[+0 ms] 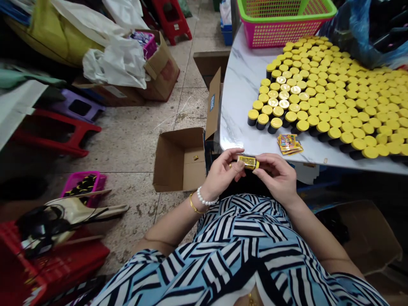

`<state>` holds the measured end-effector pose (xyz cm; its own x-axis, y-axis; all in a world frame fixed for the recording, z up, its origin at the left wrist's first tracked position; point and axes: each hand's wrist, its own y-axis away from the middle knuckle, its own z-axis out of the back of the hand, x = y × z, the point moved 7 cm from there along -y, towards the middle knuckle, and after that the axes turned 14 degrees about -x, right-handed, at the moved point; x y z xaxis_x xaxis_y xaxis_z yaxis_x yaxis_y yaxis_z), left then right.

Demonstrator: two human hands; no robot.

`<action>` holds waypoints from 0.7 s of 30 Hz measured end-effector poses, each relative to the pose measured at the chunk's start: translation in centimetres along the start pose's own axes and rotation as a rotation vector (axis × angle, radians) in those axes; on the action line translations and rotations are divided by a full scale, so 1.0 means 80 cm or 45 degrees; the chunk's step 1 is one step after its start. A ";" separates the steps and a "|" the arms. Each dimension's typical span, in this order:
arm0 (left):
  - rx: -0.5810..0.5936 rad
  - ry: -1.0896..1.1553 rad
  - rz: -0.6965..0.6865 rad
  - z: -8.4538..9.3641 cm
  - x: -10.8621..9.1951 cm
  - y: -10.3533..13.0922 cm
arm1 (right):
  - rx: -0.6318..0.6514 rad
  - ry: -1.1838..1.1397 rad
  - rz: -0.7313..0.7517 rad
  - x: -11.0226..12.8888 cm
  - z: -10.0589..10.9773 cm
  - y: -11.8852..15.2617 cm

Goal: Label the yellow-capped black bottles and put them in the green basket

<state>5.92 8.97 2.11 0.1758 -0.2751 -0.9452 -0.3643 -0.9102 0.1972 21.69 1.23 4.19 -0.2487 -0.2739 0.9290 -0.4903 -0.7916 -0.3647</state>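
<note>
Between my two hands, just off the table's near edge, lies a small black cylinder with a yellow cap and a yellow label (247, 162), turned on its side. My left hand (225, 171) grips its left end, thumb pressed on the label. The fingers of my right hand (276, 175) pinch the yellow-capped end. A little pile of colourful printed stickers or cards (290, 144) rests on the table to the right. Beyond it stand many upright black cylinders with yellow caps (328, 100), packed close together.
The marble-patterned table (237, 106) has a rounded left end. On it are a pink and green basket (287, 25) and a blue plastic bag (360, 38). An open cardboard box (180, 159) with a small item inside sits on the floor left of my lap. Red stools, boxes and bags crowd the left.
</note>
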 end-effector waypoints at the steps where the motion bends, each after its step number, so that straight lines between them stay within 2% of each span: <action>1: 0.011 0.005 0.064 0.001 0.007 0.000 | -0.008 0.051 0.085 0.004 0.001 0.000; 4: 0.022 -0.013 0.105 0.005 0.014 0.001 | 0.008 0.168 0.273 0.012 0.000 0.003; 6: -0.004 -0.035 0.021 0.007 0.007 0.000 | 0.017 0.210 0.325 0.014 0.000 0.004; 8: 0.004 -0.078 -0.091 0.005 -0.002 0.000 | 0.010 0.202 0.285 0.012 0.000 0.005; 16: 0.162 -0.477 -0.763 -0.003 -0.037 0.007 | -0.030 -0.209 -0.434 -0.018 -0.005 0.007; 19: 0.275 -0.504 -0.881 -0.009 -0.040 0.011 | 0.031 -0.307 -0.683 -0.035 -0.016 0.013; 21: 0.310 -0.503 -0.892 -0.012 -0.038 0.014 | 0.049 -0.352 -0.753 -0.041 -0.020 0.015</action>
<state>5.84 8.54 5.44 0.1186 0.4988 -0.8585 -0.4853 -0.7253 -0.4884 20.56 2.05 0.58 0.2804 0.0874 0.9559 -0.4472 -0.8693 0.2107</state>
